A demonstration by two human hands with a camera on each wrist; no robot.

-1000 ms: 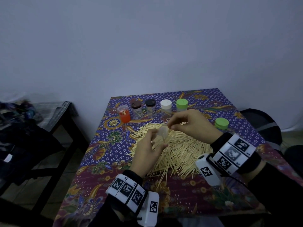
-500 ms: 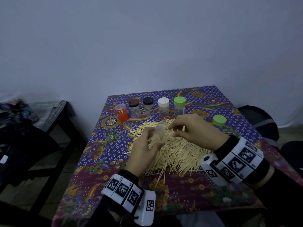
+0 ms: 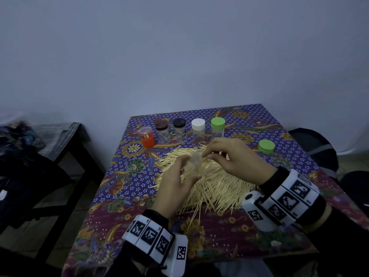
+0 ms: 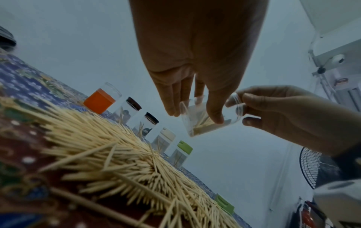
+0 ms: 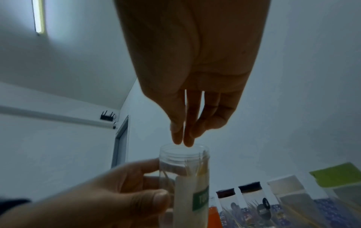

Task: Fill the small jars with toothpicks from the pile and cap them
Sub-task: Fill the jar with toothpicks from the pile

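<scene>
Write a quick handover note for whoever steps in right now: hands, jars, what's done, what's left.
Left hand grips the open clear jar, partly filled, above the toothpick pile.
Right hand: fingertips pinched together at the jar's mouth; no toothpick visible between them.
Done: five capped jars in the back row.
Left: top up this jar, cap it, probably with the loose green cap.

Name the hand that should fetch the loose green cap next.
Right. The right hand is nearer the loose green cap and looks free; the left hand grips the open jar.
</scene>
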